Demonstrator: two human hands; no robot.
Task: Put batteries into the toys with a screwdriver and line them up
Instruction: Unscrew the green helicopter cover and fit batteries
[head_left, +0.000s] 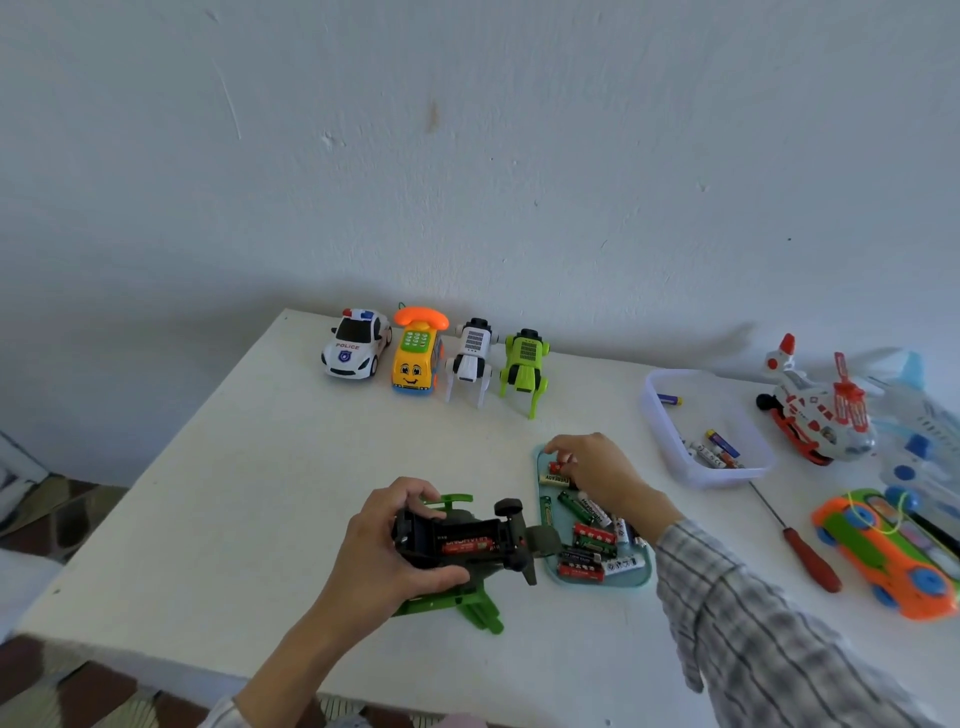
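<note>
From my head camera, the white table (218, 467) ends at its left edge and at the near edge just under my forearms; the wall closes the far side. Bare tabletop lies open to the left of my hands and between them and the far row: police car (356, 343), yellow phone car (417, 353), white robot dog (471, 357), green robot dog (523, 366). To the right it is crowded: clear tub (670, 457), rescue helicopter (815, 410), orange car (883, 551), and the red-handled screwdriver (810, 558) lying apart from my hands.

My left hand (387, 556) is curled round the green helicopter toy (467, 551), belly up, its bay showing one red battery (467, 543). My right hand (597, 475) reaches into the blue battery tray (644, 574), fingertips pinching another red battery (557, 466) at its far end.
</note>
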